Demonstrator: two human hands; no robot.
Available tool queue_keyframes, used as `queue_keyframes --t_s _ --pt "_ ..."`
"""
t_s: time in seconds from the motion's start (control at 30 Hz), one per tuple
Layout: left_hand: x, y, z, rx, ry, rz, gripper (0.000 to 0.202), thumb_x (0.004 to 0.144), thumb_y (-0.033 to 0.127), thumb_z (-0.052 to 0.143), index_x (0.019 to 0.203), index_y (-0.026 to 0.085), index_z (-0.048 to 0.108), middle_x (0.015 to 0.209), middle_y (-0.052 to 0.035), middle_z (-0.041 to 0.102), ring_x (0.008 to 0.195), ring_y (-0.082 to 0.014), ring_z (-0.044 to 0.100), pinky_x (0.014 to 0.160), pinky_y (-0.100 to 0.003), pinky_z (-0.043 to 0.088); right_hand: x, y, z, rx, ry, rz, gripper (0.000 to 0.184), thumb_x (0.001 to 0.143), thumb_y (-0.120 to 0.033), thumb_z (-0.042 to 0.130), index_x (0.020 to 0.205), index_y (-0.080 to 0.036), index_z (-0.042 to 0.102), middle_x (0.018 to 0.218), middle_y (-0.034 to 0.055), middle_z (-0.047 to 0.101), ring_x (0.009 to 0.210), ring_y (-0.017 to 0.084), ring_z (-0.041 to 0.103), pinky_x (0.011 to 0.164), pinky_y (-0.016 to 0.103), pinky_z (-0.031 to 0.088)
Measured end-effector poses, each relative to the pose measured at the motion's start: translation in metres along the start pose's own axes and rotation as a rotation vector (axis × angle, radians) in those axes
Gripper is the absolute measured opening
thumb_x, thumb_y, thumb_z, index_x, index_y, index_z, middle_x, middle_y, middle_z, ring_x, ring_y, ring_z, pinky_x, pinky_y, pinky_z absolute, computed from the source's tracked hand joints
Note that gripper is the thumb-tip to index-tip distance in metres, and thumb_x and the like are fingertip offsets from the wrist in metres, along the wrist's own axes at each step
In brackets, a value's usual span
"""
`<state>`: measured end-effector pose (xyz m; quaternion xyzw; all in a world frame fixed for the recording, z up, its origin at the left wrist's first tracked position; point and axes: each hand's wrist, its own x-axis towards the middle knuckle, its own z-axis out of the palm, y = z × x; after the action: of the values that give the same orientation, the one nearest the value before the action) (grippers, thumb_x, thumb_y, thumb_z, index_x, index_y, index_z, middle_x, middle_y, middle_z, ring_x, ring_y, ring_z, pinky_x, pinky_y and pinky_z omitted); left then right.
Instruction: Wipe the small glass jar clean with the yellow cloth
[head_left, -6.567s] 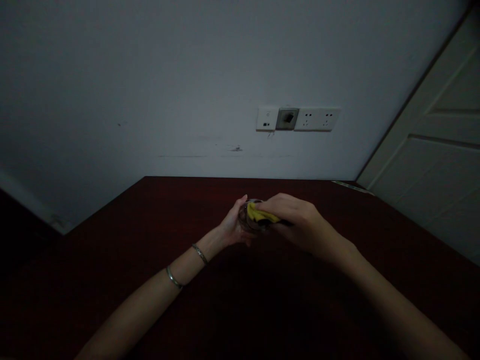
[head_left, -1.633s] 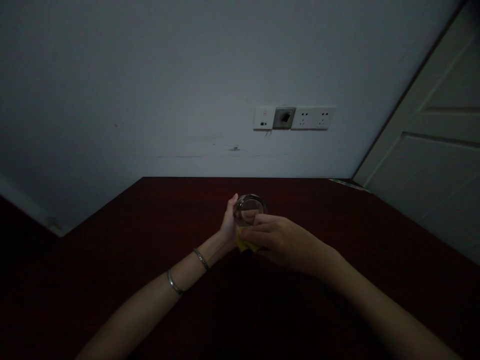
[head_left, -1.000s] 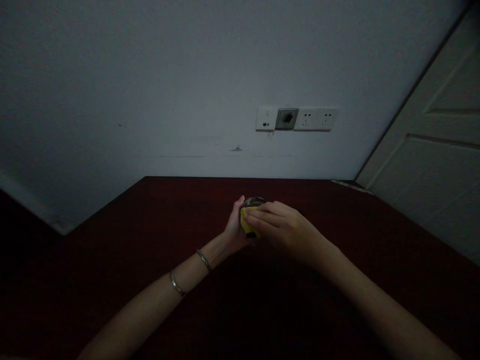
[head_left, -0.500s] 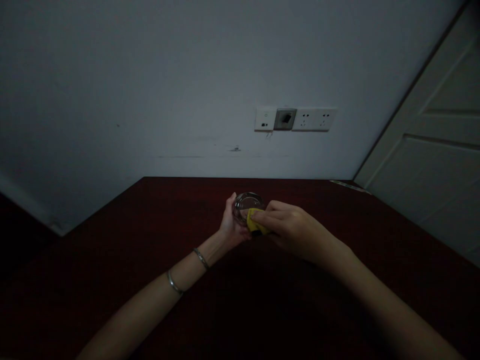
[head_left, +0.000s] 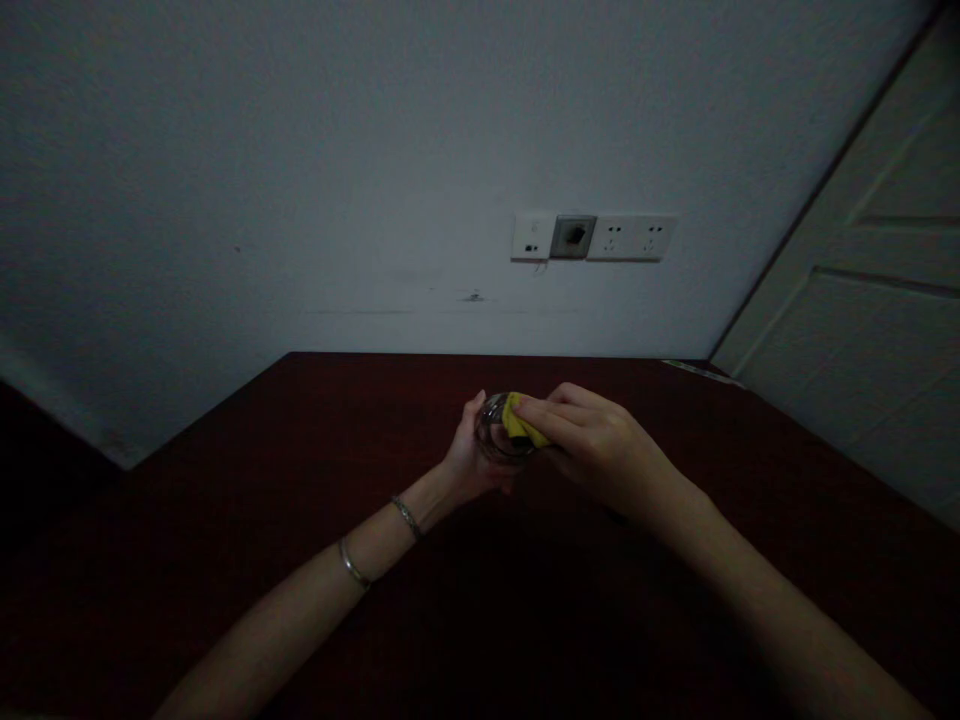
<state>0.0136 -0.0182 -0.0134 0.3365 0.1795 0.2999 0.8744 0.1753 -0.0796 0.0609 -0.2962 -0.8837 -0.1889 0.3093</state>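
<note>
A small round dish of clear glass (head_left: 490,432) is held above the dark red table, its open side tilted towards me. My left hand (head_left: 469,455) grips it from the left and below, thumb along the rim. Folded under the fingers of my right hand (head_left: 589,430), a yellow cloth (head_left: 517,420) with a dark patch presses against the right part of the dish. The cloth and fingers hide that side of the rim. Dim light leaves the exact kind of dish unclear.
The dark red tabletop (head_left: 360,410) runs back to a pale wall (head_left: 375,180). Sockets and switch plates (head_left: 630,238) sit on the wall, right of centre. On the right stands a panelled door (head_left: 862,300). A thin pale strip (head_left: 701,372) lies at the table's far right corner.
The yellow cloth and my right hand have moved up a little across the dish. My left hand has shifted the dish slightly right and down.
</note>
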Motion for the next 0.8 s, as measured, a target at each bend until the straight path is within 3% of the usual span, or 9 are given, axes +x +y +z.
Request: queue_keyframes --t_s 0.27,0.4,0.47,0.53,0.67,0.73,0.8 --pt "0.000 0.004 -0.002 -0.117 0.101 0.022 0.075 0.078 0.074 0.028 0.073 0.010 0.066 0.048 -0.0050 0.056 0.030 -0.0098 0.039 0.031 -0.022 0.030 0.005 -0.012 -0.015 0.148 -0.301 0.104 0.021 0.074 -0.001 0.057 0.088 -0.013 0.067 0.077 0.0075 0.066 0.069 0.017 0.056 0.060 0.028 0.046" --pt "0.003 0.003 0.003 -0.173 0.197 0.081 0.071 0.079 0.070 0.037 0.080 0.007 0.067 0.065 -0.0120 0.066 0.051 -0.0170 0.059 0.048 -0.026 0.045 0.007 -0.017 -0.017 0.332 -0.363 0.114 0.027 0.077 -0.002 0.056 0.096 -0.017 0.067 0.095 0.0073 0.066 0.083 0.016 0.061 0.073 0.027 0.049" --pt "0.004 0.003 0.002 -0.189 0.211 0.099 0.067 0.081 0.067 0.037 0.080 0.007 0.067 0.073 -0.0140 0.069 0.064 -0.0207 0.065 0.060 -0.029 0.050 0.006 -0.016 -0.016 0.407 -0.338 0.099 0.030 0.077 -0.003 0.057 0.100 -0.019 0.067 0.101 0.0070 0.066 0.089 0.016 0.062 0.078 0.027 0.049" --pt "0.004 0.003 -0.003 -0.181 0.186 0.099 0.065 0.082 0.066 0.035 0.078 0.008 0.067 0.072 -0.0134 0.069 0.064 -0.0206 0.065 0.061 -0.030 0.052 0.005 -0.013 -0.016 0.451 -0.286 0.075 0.032 0.078 -0.004 0.057 0.104 -0.020 0.066 0.101 0.0060 0.067 0.090 0.016 0.063 0.079 0.027 0.050" --pt "0.003 0.002 -0.013 -0.062 0.069 0.030 0.071 0.080 0.071 0.028 0.076 0.011 0.066 0.056 -0.0090 0.064 0.032 -0.0109 0.044 0.034 -0.024 0.040 0.002 -0.002 -0.013 0.363 -0.048 0.048 0.035 0.082 -0.007 0.053 0.114 -0.017 0.061 0.102 0.0078 0.069 0.093 0.019 0.062 0.081 0.033 0.053" --pt "0.002 0.001 -0.012 0.001 0.022 -0.006 0.075 0.080 0.073 0.023 0.077 0.011 0.065 0.060 -0.0117 0.065 0.027 -0.0073 0.033 0.027 -0.022 0.033 0.000 0.004 -0.008 0.251 0.062 0.021 0.039 0.083 -0.005 0.050 0.119 -0.015 0.059 0.111 0.0102 0.067 0.102 0.022 0.060 0.087 0.038 0.052" --pt "0.001 0.000 -0.008 0.029 0.007 -0.030 0.075 0.081 0.072 0.021 0.077 0.010 0.065 0.064 -0.0136 0.067 0.028 -0.0064 0.032 0.027 -0.021 0.033 -0.002 0.008 0.001 0.160 0.103 -0.019 0.039 0.084 -0.006 0.049 0.121 -0.013 0.058 0.117 0.0121 0.065 0.108 0.023 0.058 0.091 0.042 0.051"
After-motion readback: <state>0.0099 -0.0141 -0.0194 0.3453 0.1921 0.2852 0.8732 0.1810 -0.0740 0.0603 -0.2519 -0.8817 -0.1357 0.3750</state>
